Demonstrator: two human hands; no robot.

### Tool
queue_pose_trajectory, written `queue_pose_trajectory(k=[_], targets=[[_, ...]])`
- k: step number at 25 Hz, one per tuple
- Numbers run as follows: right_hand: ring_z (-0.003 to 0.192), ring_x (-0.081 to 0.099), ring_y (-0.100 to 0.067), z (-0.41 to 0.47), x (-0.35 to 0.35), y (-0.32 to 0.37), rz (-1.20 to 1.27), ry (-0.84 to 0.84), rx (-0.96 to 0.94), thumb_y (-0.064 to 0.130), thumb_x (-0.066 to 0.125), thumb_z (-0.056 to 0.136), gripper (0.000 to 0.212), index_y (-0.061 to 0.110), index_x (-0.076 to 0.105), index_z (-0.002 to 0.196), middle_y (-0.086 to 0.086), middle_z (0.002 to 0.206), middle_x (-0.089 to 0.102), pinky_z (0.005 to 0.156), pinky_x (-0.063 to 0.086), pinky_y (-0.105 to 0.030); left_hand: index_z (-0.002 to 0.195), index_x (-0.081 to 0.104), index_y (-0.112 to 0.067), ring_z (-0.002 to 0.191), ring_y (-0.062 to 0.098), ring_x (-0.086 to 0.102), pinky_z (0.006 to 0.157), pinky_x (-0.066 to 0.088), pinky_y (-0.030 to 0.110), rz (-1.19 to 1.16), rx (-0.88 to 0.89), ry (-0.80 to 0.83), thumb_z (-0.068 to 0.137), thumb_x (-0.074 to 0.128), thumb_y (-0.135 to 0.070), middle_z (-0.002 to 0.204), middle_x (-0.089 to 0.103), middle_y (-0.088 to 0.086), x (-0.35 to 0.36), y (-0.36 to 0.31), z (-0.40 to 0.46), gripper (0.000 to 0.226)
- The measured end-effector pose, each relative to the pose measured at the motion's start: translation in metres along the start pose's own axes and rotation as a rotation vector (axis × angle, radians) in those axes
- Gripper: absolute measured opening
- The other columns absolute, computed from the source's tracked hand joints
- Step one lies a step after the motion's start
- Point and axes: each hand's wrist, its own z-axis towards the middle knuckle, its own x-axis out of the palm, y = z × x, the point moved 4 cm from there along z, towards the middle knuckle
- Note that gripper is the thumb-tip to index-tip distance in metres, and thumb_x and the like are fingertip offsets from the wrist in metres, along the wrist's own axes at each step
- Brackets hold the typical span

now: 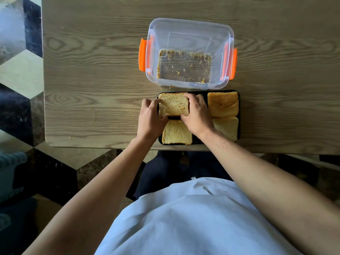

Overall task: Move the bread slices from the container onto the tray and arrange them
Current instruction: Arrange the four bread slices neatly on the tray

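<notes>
Container (pixel 189 52) holds only crumbs; four slices sit on the tray (pixel 238 111). Left hand (pixel 150 118) and right hand (pixel 197 116) pinch the far-left slice (pixel 173 104) by its edges. Only squaring-up seems left.

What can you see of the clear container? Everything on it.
The clear container is a rectangular, see-through tub that looks like plastic, with rounded corners and an orange clip handle on each short side. No lid is on it. It holds no bread, only crumbs scattered over its bottom. It stands upright on the wooden table, just beyond the dark tray. Neither hand touches it.
</notes>
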Motion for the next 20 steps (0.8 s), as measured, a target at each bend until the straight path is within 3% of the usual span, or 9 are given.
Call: queue_pose_trajectory(k=[4,8,11,13,15,20], targets=[[0.106,0.058,-0.029,-0.006,-0.01,0.0,0.021,0.002,0.008,0.01,0.079,0.077,0.066,0.01,0.05,0.136,-0.017,0.121,0.053,0.091,0.052,-0.035,0.131,0.054,-0.013,0.099,0.024,0.058,0.088,0.047,0.03,-0.041,-0.015,-0.007,0.075,0.075,-0.014,0.119,0.051,0.01,-0.002,0.0,-0.005,0.06],[0.102,0.06,-0.027,-0.025,-0.018,-0.013,-0.062,0.032,0.127,0.031,0.072,0.085,0.054,0.013,0.05,0.132,-0.013,0.119,0.059,0.074,0.05,-0.032,0.127,0.053,-0.013,0.094,0.02,0.061,0.085,0.048,0.03,-0.107,-0.165,-0.042,0.08,0.074,-0.024,0.111,0.059,0.007,-0.005,0.011,-0.023,0.052],[0.094,0.065,-0.029,-0.042,-0.011,-0.027,-0.054,0.163,0.272,0.039,0.07,0.085,0.049,0.013,0.054,0.123,-0.009,0.105,0.069,0.073,0.053,-0.034,0.125,0.053,-0.012,0.092,0.021,0.063,0.085,0.052,0.038,-0.153,-0.25,-0.001,0.081,0.076,-0.034,0.101,0.065,0.005,0.0,0.022,-0.041,0.055],[0.09,0.066,-0.027,-0.05,-0.002,-0.033,-0.027,0.225,0.341,0.039,0.071,0.083,0.046,0.014,0.057,0.119,-0.006,0.098,0.071,0.072,0.053,-0.032,0.126,0.052,-0.012,0.091,0.021,0.064,0.084,0.053,0.038,-0.162,-0.256,0.035,0.078,0.079,-0.037,0.1,0.065,0.004,0.005,0.025,-0.053,0.06],[0.084,0.064,-0.021,-0.055,0.005,-0.036,0.025,0.248,0.369,0.033,0.072,0.083,0.04,0.017,0.06,0.117,0.0,0.093,0.071,0.062,0.046,-0.025,0.127,0.052,-0.014,0.09,0.021,0.064,0.083,0.054,0.038,-0.174,-0.241,0.065,0.074,0.082,-0.032,0.101,0.065,0.004,0.011,0.027,-0.062,0.063],[0.079,0.066,-0.016,-0.053,0.012,-0.039,0.186,0.166,0.401,0.021,0.076,0.081,0.027,0.02,0.066,0.106,0.006,0.081,0.069,0.056,0.039,-0.019,0.123,0.054,-0.021,0.089,0.018,0.063,0.082,0.056,0.041,-0.209,-0.244,0.06,0.068,0.085,-0.02,0.102,0.065,0.001,0.017,0.028,-0.067,0.064]])
